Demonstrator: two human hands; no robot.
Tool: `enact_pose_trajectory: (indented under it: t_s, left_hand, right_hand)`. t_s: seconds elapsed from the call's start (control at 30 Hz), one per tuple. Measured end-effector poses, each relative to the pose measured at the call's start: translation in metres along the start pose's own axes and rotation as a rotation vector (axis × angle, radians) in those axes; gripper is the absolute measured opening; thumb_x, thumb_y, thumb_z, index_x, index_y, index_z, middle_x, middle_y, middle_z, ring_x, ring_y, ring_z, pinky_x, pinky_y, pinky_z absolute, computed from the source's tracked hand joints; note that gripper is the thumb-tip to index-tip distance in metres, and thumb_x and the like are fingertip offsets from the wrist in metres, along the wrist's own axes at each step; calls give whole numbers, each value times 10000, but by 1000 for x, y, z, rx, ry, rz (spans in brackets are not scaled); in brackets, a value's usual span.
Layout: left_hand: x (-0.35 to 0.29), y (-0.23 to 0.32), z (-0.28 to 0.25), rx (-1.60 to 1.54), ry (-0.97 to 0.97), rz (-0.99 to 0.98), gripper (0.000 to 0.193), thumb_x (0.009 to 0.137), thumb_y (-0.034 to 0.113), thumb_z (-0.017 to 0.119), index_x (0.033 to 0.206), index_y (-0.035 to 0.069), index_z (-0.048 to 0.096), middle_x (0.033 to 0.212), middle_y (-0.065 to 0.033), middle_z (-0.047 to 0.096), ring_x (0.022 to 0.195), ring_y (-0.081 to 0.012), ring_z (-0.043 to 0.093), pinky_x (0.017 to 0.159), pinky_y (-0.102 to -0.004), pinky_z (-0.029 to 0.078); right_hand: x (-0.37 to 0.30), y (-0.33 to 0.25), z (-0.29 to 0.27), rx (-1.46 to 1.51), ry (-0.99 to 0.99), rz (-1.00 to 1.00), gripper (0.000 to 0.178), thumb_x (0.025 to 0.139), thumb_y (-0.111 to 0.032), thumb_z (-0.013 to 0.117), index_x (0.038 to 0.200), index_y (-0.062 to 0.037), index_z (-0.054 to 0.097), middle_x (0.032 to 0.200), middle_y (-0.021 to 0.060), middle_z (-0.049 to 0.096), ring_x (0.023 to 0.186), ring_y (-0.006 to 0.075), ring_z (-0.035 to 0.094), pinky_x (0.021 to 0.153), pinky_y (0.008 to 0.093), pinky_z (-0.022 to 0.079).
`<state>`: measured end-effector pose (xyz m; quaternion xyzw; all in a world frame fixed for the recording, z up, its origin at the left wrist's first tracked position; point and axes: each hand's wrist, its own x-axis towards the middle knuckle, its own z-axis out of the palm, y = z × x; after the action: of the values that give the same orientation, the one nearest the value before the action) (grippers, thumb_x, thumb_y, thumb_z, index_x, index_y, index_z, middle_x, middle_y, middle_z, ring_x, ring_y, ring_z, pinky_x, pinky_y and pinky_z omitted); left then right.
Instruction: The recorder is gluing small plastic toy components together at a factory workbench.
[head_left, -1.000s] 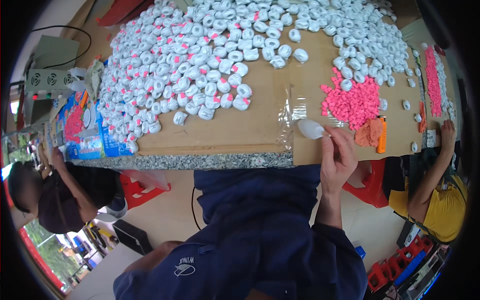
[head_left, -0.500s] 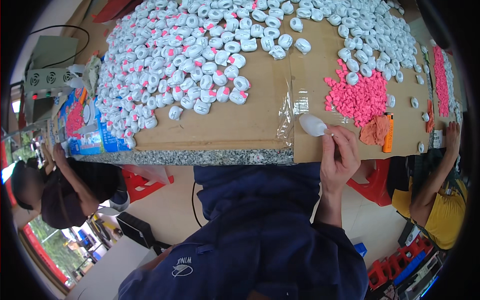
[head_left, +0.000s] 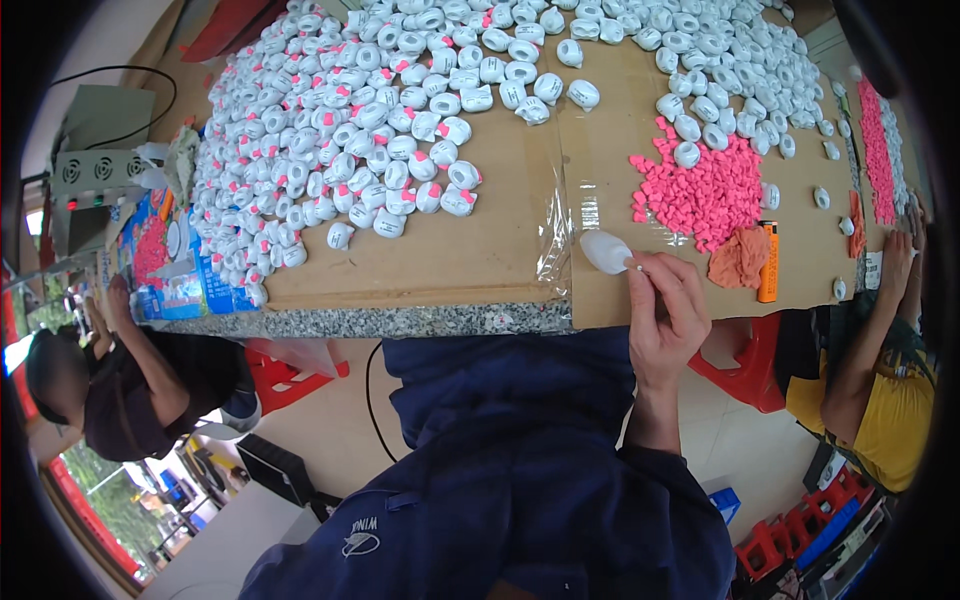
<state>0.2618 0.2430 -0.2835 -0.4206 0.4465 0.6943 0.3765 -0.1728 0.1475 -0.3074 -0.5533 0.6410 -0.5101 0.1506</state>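
My right hand [head_left: 668, 310] is closed at the front edge of the table, thumb and fingertips pinching the narrow tip of a small white translucent squeeze bottle [head_left: 605, 251]. The bottle's rounded body points left, over the cardboard [head_left: 600, 300]. Beyond the hand lies a pile of small pink pieces [head_left: 700, 195]. An orange-pink crumpled cloth [head_left: 738, 258] and an orange stick-like box [head_left: 768, 265] lie to its right. My left hand does not show.
Many white hollow pieces with pink bits [head_left: 330, 150] cover the left side; plain white ones [head_left: 700, 50] lie at the far right. A grey box with round vents [head_left: 100, 172] stands far left. Co-workers sit on both sides, one in a yellow shirt [head_left: 890, 430].
The whole view has shifted slightly to the left. My right hand keeps the same pinch on the bottle. At the right, the co-worker's hands have moved a little.
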Motion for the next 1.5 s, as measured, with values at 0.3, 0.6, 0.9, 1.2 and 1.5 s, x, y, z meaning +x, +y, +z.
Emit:
enact_pose_trajectory:
  t_s: [0.3,0.6,0.9,1.2,1.5]
  left_hand:
    - [-14,34,-23,57,-114,-69,269,719,173,677,955,46,650,865,-61,655,845,-142,603,791,-273,448]
    - [3,279,-173,624,1718,1004,158,759,130,631,874,22,626,773,-104,575,748,-242,554,631,-341,449]
    - [35,312,-198,966,1726,884,127,702,78,652,803,14,612,818,-99,558,848,-258,521,706,-343,460]
    - [42,274,-100,-41,1193,1062,221,806,9,578,1010,-14,499,905,-106,571,830,-171,571,658,-267,473]
    - [73,252,-85,-660,679,1366,350,748,-124,592,1084,-55,526,1071,-103,523,918,-148,572,773,-248,497]
  right_hand:
    - [9,-12,-8,151,-108,148,328,688,41,668,1007,8,598,939,72,555,718,109,468,635,208,391]
    - [19,-24,5,-2,-152,40,503,603,-20,747,1074,-20,571,984,74,561,850,150,507,744,254,416]
    - [13,-23,15,-26,-122,46,336,706,-39,692,1023,2,586,1014,115,570,911,206,550,797,294,433]
    - [-2,-16,1,344,-178,116,309,830,-26,550,1120,42,468,1095,138,542,1013,165,512,863,272,403]
    - [-13,-33,-20,279,-231,101,368,738,-131,689,1021,69,563,829,65,560,664,102,507,602,204,391]
